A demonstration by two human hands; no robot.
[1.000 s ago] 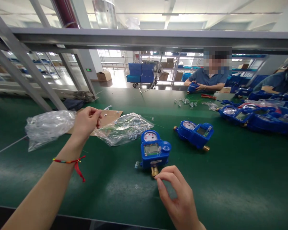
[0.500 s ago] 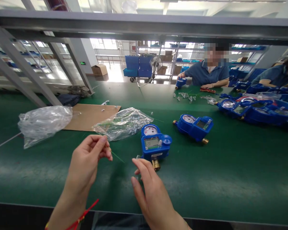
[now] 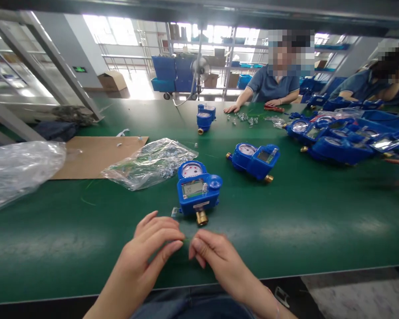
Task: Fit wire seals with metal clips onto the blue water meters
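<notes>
Fingertips of the left hand (image 3: 149,249) pinch a green strand (image 3: 186,240); the right hand (image 3: 217,253) curls its fingers beside it, grip too blurred to tell. Just beyond them: a blue meter (image 3: 197,203) and clear tag (image 3: 174,212), strand not yet on either.

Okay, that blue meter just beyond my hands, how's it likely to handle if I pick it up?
The blue meter is probably heavy for its size, given the brass fitting at its near end. Its glossy casing looks stiff but may feel slippery. Being boxy, it seems unlikely to roll.
</notes>
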